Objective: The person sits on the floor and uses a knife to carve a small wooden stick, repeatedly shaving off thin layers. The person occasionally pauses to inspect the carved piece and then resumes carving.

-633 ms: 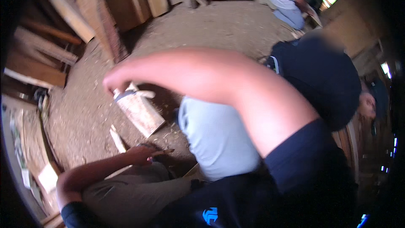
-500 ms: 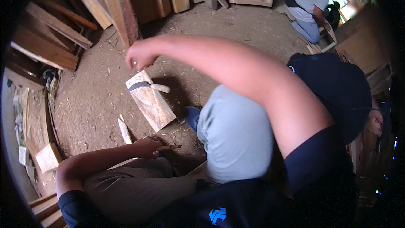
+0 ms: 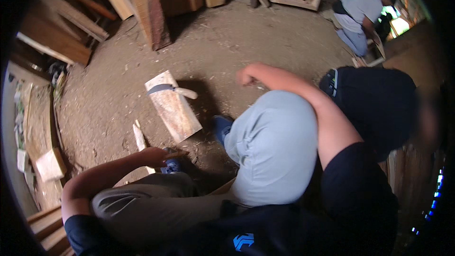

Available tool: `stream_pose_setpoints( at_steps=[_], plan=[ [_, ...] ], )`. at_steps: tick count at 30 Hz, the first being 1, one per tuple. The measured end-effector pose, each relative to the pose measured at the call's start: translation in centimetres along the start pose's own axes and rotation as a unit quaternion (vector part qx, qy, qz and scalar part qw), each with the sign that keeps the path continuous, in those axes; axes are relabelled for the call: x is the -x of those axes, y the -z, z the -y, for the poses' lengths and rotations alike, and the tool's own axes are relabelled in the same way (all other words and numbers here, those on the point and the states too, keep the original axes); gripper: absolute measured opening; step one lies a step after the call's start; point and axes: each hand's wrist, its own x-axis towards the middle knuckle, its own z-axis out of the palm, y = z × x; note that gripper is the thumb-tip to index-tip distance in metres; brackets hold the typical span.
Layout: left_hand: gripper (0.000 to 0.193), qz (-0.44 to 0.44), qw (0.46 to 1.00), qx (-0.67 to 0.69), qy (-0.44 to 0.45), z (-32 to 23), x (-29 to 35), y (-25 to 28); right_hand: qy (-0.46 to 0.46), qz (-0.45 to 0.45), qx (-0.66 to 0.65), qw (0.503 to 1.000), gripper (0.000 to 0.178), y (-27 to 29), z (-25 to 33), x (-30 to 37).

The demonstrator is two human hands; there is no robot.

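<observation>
You are sitting on the dirt floor (image 3: 284, 38) w/ a pale rectangular wooden block (image 3: 174, 111) lying flat in front of you, and a curved dark blade w/ light handle (image 3: 171, 89) is resting across its upper end. Your left hand (image 3: 154, 155) is closing around a thin wooden stick (image 3: 176, 154) by your blue shoe (image 3: 171, 165), just below the block. Your right hand (image 3: 245, 77) is hanging curled to a loose fist beside the block, apparently gripping nothing, though it is blurred. Advice: keep the left fingers well away from the blade edge, and steady the block before reaching for the handle.
</observation>
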Motion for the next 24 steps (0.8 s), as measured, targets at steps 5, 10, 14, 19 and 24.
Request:
stream_pose_setpoints(
  at_steps=[5,10,14,19,24],
  plan=[
    [0.039,0.034,0.999,-0.023,-0.002,1.0,-2.6,1.1,0.211,-0.325,-0.149,0.910,0.033,0.8,2.3,-0.6],
    [0.042,-0.001,0.999,-0.042,-0.030,6.9,-0.4,-2.0,0.269,-0.366,-0.192,0.870,0.028,1.6,5.3,3.6],
    [0.031,0.020,0.996,0.074,-0.041,3.7,0.1,-0.4,0.135,-0.511,-0.204,0.824,0.021,-1.9,5.6,9.9],
    [0.030,0.022,0.986,0.025,-0.162,2.2,-3.0,-0.8,-0.018,-0.447,-0.020,0.894,0.027,2.6,5.7,1.5],
    [0.042,0.077,0.996,0.048,0.011,4.2,-0.8,-0.8,0.056,-0.406,-0.053,0.911,0.031,5.9,10.4,7.1]
  ],
)
